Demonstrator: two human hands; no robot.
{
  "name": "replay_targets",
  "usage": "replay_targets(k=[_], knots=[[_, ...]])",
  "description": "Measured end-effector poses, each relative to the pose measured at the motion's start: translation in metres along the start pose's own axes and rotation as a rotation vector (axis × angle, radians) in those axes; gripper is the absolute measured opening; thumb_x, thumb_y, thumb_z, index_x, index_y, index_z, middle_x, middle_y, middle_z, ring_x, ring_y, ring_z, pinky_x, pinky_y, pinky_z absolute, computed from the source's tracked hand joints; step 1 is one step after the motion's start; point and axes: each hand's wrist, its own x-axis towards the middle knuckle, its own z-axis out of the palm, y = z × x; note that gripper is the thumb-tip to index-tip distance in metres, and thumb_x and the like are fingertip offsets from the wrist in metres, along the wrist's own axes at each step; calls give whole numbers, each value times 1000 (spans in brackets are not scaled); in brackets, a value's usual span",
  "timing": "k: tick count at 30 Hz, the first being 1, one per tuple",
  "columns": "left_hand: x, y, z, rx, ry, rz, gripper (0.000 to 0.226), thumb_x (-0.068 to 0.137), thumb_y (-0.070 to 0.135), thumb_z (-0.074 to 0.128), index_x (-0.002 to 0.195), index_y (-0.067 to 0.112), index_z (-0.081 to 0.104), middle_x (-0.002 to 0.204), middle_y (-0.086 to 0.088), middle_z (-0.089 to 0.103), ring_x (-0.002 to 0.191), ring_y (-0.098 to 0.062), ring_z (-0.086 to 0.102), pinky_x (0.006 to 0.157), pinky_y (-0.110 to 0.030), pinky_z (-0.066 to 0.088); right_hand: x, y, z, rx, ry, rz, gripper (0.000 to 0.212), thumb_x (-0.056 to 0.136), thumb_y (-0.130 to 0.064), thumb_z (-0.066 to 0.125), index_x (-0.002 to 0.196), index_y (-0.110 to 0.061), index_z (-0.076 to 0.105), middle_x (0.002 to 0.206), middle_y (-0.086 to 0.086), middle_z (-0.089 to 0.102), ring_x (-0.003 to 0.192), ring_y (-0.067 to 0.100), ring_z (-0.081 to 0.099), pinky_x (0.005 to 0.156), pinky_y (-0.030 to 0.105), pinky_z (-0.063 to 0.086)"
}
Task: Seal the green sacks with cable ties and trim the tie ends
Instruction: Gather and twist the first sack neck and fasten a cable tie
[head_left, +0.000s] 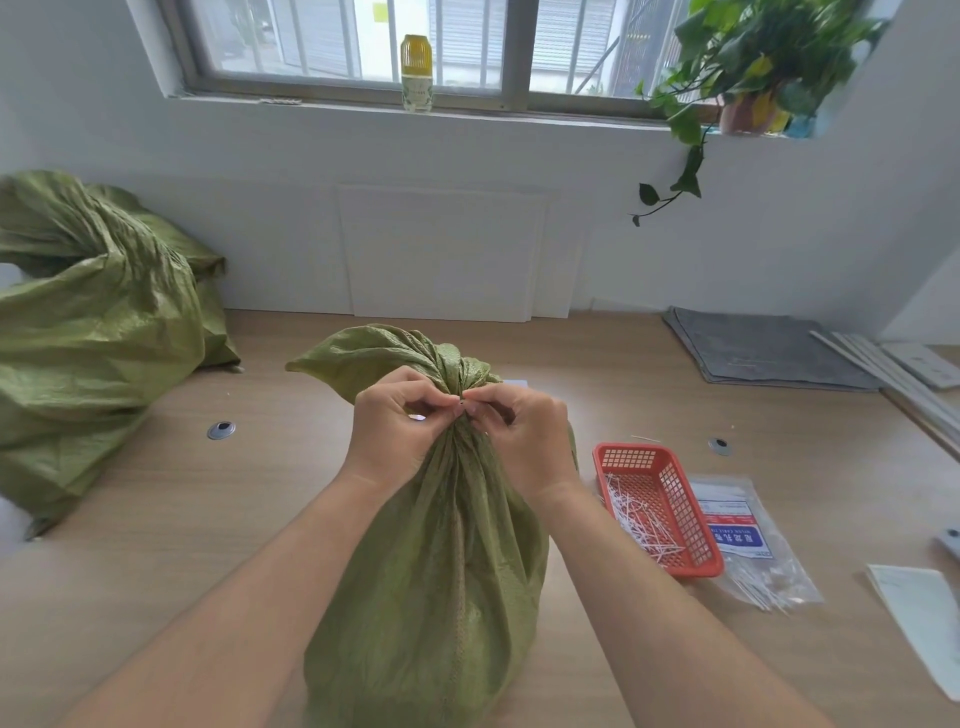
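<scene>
Partway: pinched thin cable tie (461, 401) at bunched neck of woven green sack (441, 571) with left hand (400, 428), right hand (522, 439); trimming outstanding.

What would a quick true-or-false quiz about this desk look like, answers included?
1. Both the left hand and the right hand pinch at the gathered neck of the green sack. True.
2. The red basket holds thin white strips. True.
3. That basket sits left of the sack. False: it sits to its right.
4. The bottle on the windowsill lies on its side. False: it stands upright.
5. A second sack lies at the far left of the desk. True.
</scene>
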Motion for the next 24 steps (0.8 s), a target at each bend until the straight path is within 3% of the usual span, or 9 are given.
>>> replay_targets(k=[6,11,14,20,24], knots=[[1,0,-3,91,-14,91,13,72,13,93,82,13,84,81,7,69,74,-10,65,66,-21,56,6,-3,-2,147,-106,185,18,88,-5,79,91,-21,84,85,-3,80,84,18,77,86,46,63],[1,0,-6,144,-14,121,16,72,11,93,82,13,80,78,5,71,72,-11,66,63,-25,57,8,-13,-5,294,-172,314,14,97,3,66,101,-1,79,89,12,80,87,20,79,88,34,64],[-1,1,-4,134,-44,157,15,75,14,91,86,12,81,80,4,67,72,-12,65,65,-22,56,9,-13,-3,233,-131,338,7,95,-4,73,97,-4,80,84,9,80,82,18,79,81,31,65],[-3,-3,1,71,-34,122,13,82,11,86,93,14,82,88,2,64,79,-18,65,69,-32,58,12,-9,0,42,-117,308,9,93,-27,78,91,-18,80,79,-3,78,78,13,76,80,40,64],[-7,-5,3,10,-26,89,9,84,9,84,92,14,82,91,0,64,83,-20,66,72,-36,59,14,-9,-2,56,-197,336,8,97,-21,71,90,-19,75,83,-1,79,83,16,77,83,43,64]])
